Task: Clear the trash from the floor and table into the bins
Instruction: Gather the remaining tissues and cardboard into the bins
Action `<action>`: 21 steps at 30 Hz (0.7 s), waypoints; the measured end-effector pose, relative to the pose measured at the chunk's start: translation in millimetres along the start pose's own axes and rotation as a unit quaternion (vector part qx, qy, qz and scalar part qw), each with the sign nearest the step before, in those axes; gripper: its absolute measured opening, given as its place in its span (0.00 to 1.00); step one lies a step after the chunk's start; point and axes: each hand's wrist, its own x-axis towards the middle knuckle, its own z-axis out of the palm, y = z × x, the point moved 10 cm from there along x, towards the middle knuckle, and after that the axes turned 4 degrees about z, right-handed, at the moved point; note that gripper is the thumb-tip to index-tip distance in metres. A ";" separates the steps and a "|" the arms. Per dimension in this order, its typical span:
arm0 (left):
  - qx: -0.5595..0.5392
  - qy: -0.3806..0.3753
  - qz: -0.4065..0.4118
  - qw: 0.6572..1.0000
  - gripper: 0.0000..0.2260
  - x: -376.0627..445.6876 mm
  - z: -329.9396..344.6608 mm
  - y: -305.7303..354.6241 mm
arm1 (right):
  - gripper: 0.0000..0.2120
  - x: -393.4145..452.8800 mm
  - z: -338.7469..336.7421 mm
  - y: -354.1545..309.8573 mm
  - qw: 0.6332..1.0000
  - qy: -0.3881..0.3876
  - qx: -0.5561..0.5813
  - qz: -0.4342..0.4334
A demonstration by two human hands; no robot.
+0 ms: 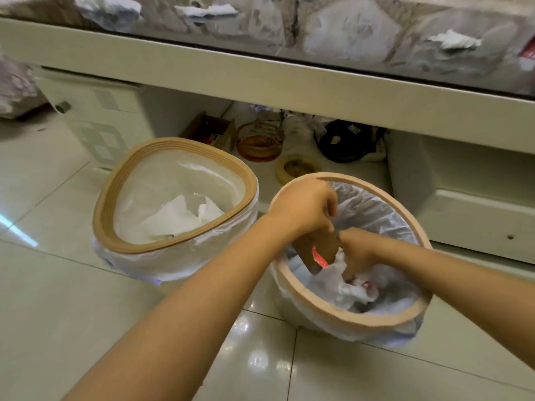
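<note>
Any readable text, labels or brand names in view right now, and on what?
None can be read.
Red strip on the brown cardboard piece in the right tan-rimmed bin: no legible print.
Red packet at the table's right edge: blurred.
Pale stickers on the black object under the table: too small.

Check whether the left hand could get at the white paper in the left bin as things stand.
Probably yes. The left bin stands open-topped beside the left hand, with the white paper uncovered inside. But that hand is busy holding a brown card piece over the right bin.
</note>
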 end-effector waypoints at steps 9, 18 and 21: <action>-0.253 0.143 -0.094 0.952 0.13 -20.6 -65.0 -51.3 | 0.14 -56.1 -48.3 32.7 0.984 0.176 -0.013 0.013; -0.115 0.113 -0.009 0.987 0.06 -17.9 -51.3 -11.8 | 0.11 -80.2 -50.1 59.2 0.969 0.239 0.008 0.067; -0.017 0.124 0.038 0.991 0.09 -10.6 -48.4 7.1 | 0.10 -86.9 -49.2 68.6 0.967 0.244 -0.003 0.074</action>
